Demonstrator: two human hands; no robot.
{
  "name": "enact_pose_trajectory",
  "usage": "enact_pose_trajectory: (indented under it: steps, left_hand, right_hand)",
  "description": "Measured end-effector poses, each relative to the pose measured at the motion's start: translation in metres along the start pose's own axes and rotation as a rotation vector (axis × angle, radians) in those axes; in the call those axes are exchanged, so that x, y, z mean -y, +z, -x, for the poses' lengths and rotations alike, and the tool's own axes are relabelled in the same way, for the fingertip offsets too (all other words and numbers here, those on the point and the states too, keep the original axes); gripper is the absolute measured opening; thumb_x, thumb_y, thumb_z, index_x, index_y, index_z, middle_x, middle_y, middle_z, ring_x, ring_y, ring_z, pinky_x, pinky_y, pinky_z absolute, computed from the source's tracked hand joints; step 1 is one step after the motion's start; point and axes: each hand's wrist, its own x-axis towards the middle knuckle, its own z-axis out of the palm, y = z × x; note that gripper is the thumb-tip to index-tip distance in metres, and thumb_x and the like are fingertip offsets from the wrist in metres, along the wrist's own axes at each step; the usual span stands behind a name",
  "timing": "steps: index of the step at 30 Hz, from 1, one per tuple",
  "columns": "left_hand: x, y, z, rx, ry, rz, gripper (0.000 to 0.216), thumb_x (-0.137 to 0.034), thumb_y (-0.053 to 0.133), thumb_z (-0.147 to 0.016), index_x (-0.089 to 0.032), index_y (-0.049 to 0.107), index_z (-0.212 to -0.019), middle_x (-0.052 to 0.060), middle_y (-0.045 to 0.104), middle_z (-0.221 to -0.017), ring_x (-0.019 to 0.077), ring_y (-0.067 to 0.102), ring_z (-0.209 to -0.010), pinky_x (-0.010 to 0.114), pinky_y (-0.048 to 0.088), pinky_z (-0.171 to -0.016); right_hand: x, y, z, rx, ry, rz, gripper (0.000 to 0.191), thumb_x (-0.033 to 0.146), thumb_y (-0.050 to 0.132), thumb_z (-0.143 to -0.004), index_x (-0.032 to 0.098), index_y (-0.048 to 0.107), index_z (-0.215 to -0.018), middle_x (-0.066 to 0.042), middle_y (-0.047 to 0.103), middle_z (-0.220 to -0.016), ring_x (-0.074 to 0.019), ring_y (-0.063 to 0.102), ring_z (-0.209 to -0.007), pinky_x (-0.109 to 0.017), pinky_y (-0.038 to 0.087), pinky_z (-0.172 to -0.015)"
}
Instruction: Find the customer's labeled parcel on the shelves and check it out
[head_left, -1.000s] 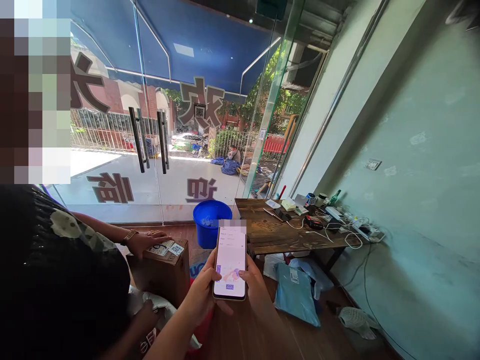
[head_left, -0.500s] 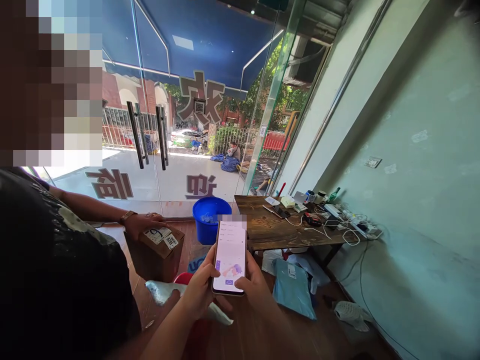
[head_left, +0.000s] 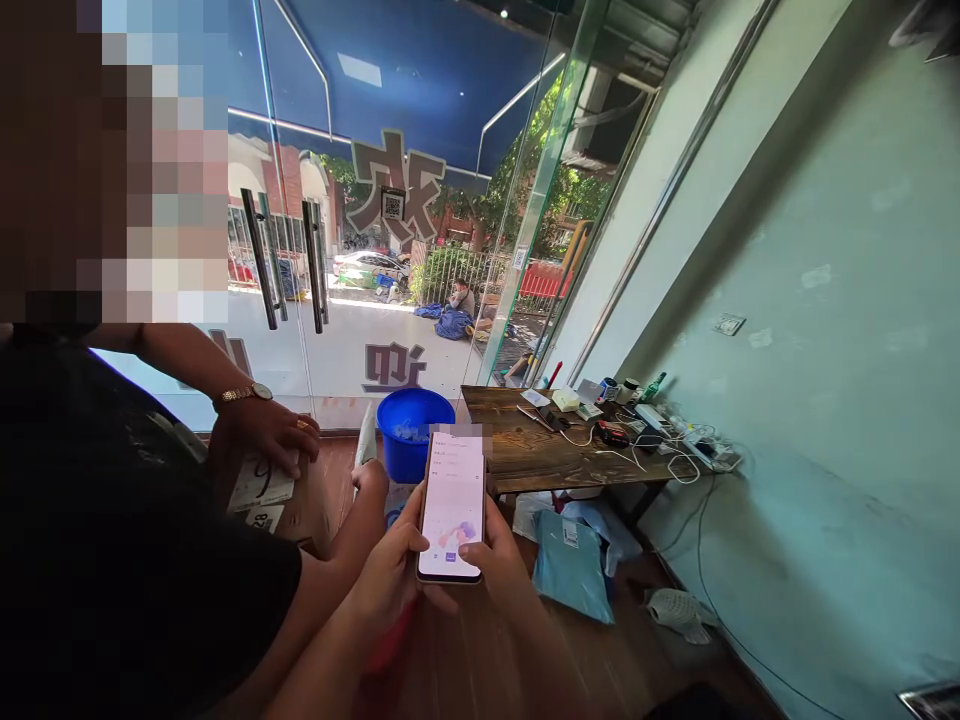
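I hold a smartphone (head_left: 452, 502) upright in front of me with both hands, its white screen lit. My left hand (head_left: 388, 580) wraps the phone's left edge, thumb on the glass. My right hand (head_left: 501, 560) grips the right edge, thumb near the screen's bottom. Close on my left stands another person in a dark top (head_left: 112, 540). Their hand with a gold watch (head_left: 264, 428) rests on a labelled cardboard box (head_left: 279, 500), and their other hand (head_left: 371, 478) lifts a pale plastic parcel (head_left: 365, 435).
A blue bucket (head_left: 414, 430) stands by the glass doors (head_left: 300, 250). To the right a dark wooden table (head_left: 555, 455) carries chargers, cables and small items. Blue mailer bags (head_left: 574, 560) lie on the wooden floor beneath it. A pale green wall runs along the right.
The other person has turned closer to me, tilting the box and raising the pale parcel from the floor. My hands and phone have shifted slightly left and up.
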Motion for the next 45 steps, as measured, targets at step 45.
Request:
enact_pose_trajectory:
  steps: [45]
  left_hand:
    - [-0.005,0.025,0.012,-0.022,-0.123,-0.029,0.102,-0.009,0.043,-0.055,-0.031,-0.004,-0.142,0.007,0.052,-0.126,0.0245,0.059,-0.091,0.022,0.052,-0.049]
  right_hand:
    - [0.026,-0.008,0.026,0.118,0.092,-0.121,0.075,0.013,0.055,-0.057,0.023,0.038,-0.129,-0.006,0.063,-0.111,-0.0263,0.058,-0.098,-0.041,0.046,-0.083]
